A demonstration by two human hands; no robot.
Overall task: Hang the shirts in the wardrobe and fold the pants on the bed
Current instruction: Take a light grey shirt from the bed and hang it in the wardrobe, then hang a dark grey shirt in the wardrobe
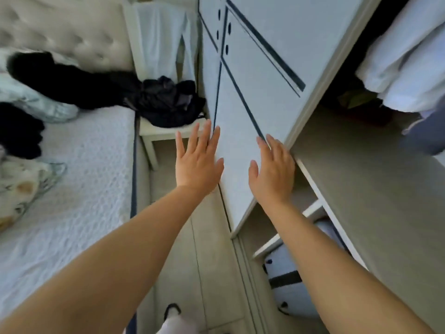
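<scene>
Both my hands lie flat with straight fingers on a white wardrobe door with dark trim. My left hand is on the door's left part, my right hand near its right edge. Right of the door the wardrobe stands open, and pale garments hang inside at the upper right. On the bed at the left lie black clothes, a pale blue garment and a patterned one. More dark clothes are heaped on a white chair.
A white garment hangs over the chair's back. A tufted headboard is at the top left. Low in the open wardrobe sits a pale bag with a dark band. A narrow strip of floor runs between bed and wardrobe.
</scene>
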